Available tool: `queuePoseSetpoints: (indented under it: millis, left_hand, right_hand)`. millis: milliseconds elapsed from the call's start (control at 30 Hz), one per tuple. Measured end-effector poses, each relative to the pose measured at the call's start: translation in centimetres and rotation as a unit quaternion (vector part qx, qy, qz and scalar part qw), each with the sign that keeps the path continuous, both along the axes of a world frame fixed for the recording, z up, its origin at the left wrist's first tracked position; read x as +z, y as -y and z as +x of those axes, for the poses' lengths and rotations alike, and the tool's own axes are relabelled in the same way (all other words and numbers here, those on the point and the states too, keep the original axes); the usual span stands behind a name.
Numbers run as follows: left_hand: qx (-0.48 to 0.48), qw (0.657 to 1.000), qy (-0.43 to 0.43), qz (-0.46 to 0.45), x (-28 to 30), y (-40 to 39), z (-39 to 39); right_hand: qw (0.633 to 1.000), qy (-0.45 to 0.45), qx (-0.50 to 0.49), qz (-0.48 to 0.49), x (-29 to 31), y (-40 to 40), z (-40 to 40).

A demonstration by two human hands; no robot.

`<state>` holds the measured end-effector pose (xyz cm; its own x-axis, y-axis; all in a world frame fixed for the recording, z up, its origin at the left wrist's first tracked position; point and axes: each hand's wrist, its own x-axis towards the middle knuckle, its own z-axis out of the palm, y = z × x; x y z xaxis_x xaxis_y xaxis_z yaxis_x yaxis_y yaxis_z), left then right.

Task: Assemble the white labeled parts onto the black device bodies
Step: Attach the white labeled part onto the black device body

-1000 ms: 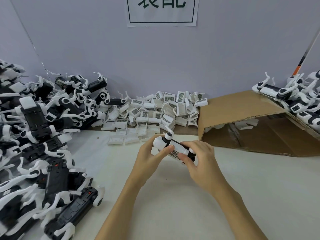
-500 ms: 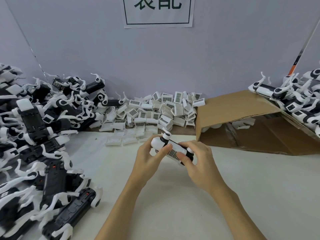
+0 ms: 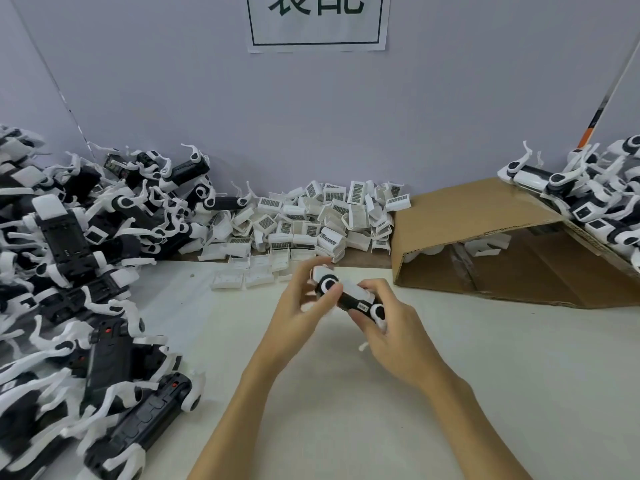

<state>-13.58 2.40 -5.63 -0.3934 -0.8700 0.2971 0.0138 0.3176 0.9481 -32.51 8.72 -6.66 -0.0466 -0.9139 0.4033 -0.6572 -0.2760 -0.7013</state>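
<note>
Head view: centre frame, above the pale table, both hands hold one black device body with white round end caps. Left hand grips its upper-left end, fingers curled around the cap. Right hand grips the lower-right end, fingers wrapped under. Heap of white barcode-labelled plastic parts lies upper centre, against the wall. Pile of black-and-white device bodies fills the left edge. Brown cardboard box, on its side, upper right.
</note>
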Motion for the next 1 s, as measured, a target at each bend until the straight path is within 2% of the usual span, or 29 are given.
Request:
queuePoseSetpoints:
  millis: [67,167,500,700,867,1000]
  left_hand:
    - [-0.020,0.999,-0.024,0.037,0.1,-0.1,0.0]
    - [0.002,0.998,-0.035,0.055,0.0,-0.1,-0.3]
    - [-0.023,0.998,-0.058,0.000,0.3,-0.5,-0.4]
    - [0.006,0.998,-0.059,-0.015,0.6,-0.8,-0.3]
    - [-0.035,0.988,-0.134,0.074,1.3,-0.8,0.0]
    - [-0.021,0.997,-0.054,0.041,0.6,-0.4,0.0]
  right_hand:
    - [0.999,-0.020,-0.014,-0.030,-0.3,0.2,-0.2]
    - [0.997,-0.034,-0.028,-0.061,-0.3,0.5,0.4]
    - [0.988,-0.046,-0.091,-0.112,0.5,0.3,1.3]
    - [0.987,-0.039,-0.077,-0.138,0.1,0.1,1.0]
    - [0.992,0.094,-0.033,-0.083,-0.2,0.2,0.6]
    - [0.997,0.069,0.000,-0.035,-0.9,0.6,1.0]
